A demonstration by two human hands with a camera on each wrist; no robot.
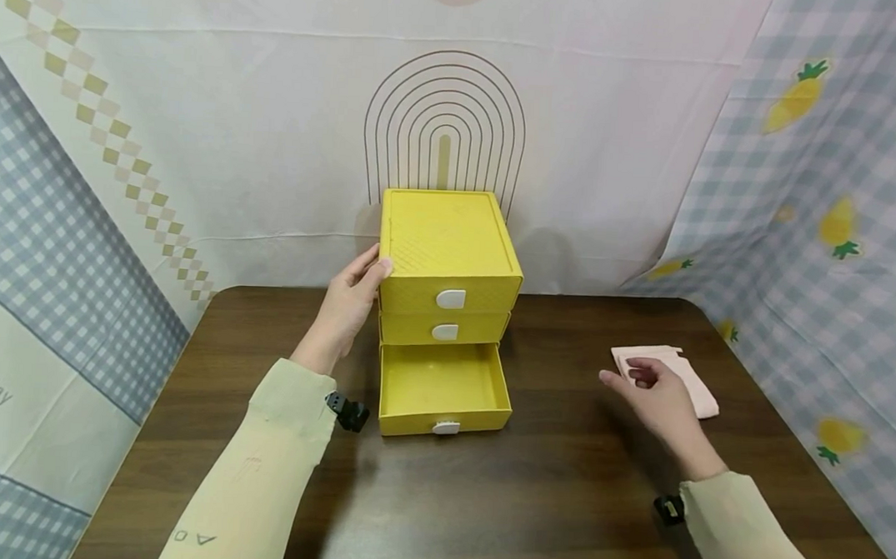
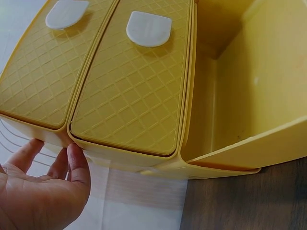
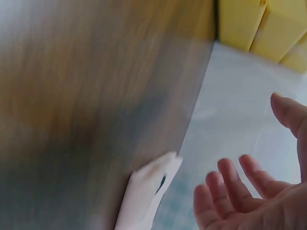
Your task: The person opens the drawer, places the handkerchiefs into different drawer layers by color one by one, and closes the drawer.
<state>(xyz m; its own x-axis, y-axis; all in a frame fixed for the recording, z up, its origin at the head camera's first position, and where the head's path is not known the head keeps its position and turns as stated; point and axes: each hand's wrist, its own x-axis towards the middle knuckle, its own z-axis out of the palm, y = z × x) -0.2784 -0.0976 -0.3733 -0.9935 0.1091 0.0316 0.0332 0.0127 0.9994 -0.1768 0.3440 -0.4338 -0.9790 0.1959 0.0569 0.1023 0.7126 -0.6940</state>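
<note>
A yellow three-drawer storage box (image 1: 450, 234) stands at the back of the table, each drawer with a white tab handle. Its bottom drawer (image 1: 447, 384) is pulled out and shows a bare inside; the upper two are closed. My left hand (image 1: 347, 308) touches the box's left side near the top front corner. In the left wrist view, the fingertips (image 2: 76, 155) rest against the side wall. Over at the right, my right hand (image 1: 660, 401) hovers beside and partly over a folded pale pink item (image 1: 687, 377), fingers loosely bent and nothing in them. The hand hides part of that item.
The dark brown wooden table (image 1: 558, 501) ends at a patterned white cloth backdrop (image 1: 290, 122) right behind the box. A blue checked cloth with pineapple prints (image 1: 831, 271) hangs along the right side. Each wrist wears a small black camera (image 1: 348, 411).
</note>
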